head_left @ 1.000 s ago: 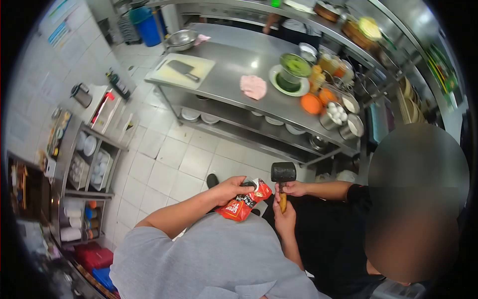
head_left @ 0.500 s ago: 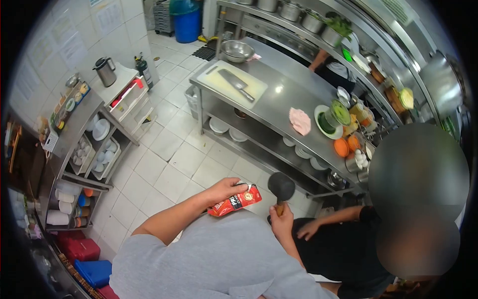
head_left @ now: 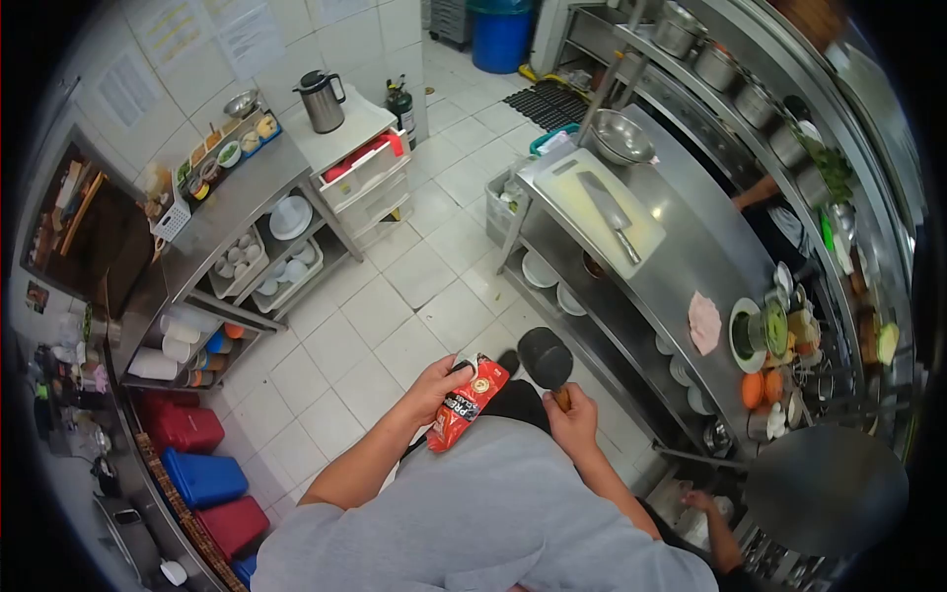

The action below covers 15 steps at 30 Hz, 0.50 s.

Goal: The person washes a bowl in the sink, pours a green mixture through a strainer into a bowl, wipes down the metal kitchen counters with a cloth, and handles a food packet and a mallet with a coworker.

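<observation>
My left hand (head_left: 441, 388) grips a red foil packet (head_left: 467, 405) by its upper edge. The packet has light and dark lettering and a round gold emblem, and it hangs tilted in front of my grey shirt. In my right hand (head_left: 572, 415) is a black-headed mallet (head_left: 545, 357). My fingers wrap its short wooden handle, and its head points up, to the right of the packet. The two hands are apart, above the tiled floor.
The steel worktable (head_left: 651, 286) ahead bears a cutting board (head_left: 574, 212) with a cleaver (head_left: 605, 204), a metal bowl (head_left: 623, 136) and a pink cloth (head_left: 704, 324). Shelving (head_left: 247, 178) stands left. A co-worker's arm (head_left: 718, 533) shows at lower right.
My view has swung left, so the worktable sits further right. The nearby co-worker has shifted toward the lower right edge. I still hold the packet and the mallet.
</observation>
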Motion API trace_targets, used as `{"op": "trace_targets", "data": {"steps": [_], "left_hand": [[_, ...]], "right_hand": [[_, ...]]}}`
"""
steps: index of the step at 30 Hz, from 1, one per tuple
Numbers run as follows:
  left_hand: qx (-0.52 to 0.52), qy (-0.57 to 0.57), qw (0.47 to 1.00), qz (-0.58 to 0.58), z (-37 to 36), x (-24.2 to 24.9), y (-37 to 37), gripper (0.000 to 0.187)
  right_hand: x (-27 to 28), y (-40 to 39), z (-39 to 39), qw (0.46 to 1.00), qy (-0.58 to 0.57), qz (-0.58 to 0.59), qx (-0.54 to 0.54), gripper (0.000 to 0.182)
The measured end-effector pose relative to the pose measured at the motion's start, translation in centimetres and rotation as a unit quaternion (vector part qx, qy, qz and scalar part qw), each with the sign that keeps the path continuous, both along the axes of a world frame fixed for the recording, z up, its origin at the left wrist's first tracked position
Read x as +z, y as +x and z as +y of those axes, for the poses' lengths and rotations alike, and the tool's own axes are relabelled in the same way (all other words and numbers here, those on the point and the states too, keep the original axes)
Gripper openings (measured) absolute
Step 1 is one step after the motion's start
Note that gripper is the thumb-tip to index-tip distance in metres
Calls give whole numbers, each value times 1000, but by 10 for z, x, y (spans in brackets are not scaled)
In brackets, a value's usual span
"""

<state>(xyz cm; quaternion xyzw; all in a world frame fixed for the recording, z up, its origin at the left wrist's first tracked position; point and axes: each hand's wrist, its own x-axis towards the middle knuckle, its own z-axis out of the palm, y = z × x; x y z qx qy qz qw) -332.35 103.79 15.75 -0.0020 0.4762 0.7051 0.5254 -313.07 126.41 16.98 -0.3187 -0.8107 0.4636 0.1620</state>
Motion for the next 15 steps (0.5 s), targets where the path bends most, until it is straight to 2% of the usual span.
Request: {"op": "trace_targets", "data": {"steps": [3,6,9,10,13,15], "left_hand": [[60,-11,998,8,6,-4,-23,59],[138,-35,989,29,14,1,-65,66],[78,-3,991,107,22,4,-132,68],[88,-14,991,96,27,10,-148,64],[52,2,993,103,48,41,-209,64],[-24,-34,979,197,56,42,-245,105]], "right_hand": [[-16,-53,10,998,15,3,56,21],[-19,-124,30,994,-48,-7,98,22],[-1,-202,58,988,-92,25,119,23],[1,-226,69,990,-34,41,131,23],[23,-292,88,983,-30,108,144,24],[35,-330,105,975,-65,103,184,26]]}}
